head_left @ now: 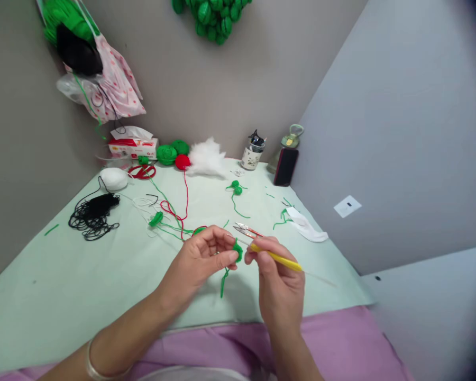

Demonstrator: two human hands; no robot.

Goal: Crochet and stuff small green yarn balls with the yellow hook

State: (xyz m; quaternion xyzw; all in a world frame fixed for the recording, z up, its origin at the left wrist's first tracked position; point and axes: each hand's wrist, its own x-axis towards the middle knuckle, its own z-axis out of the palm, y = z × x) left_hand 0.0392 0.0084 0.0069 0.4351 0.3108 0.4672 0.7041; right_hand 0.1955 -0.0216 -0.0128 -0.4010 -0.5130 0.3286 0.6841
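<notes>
Between the thumb and fingers of my left hand (206, 253) is a small green crochet piece (238, 253), with a green yarn tail (222, 283) hanging below it. My right hand (280, 283) grips the yellow handle of a crochet hook (283, 260), its thin metal end pointing left toward the green piece. Whether the hook tip touches the yarn, I cannot tell. Just beyond the hands lie thread snips (246, 230) with an orange-red handle. Another green piece (199, 231) is partly hidden behind my left fingers.
Black yarn (97, 209), a white yarn ball (114, 179) and red scissors (143, 171) lie left. Along the wall stand a tissue box (133, 148), green balls (167, 155), a red ball (182, 162), white stuffing (208, 159), a pen jar (253, 155) and a phone (286, 166).
</notes>
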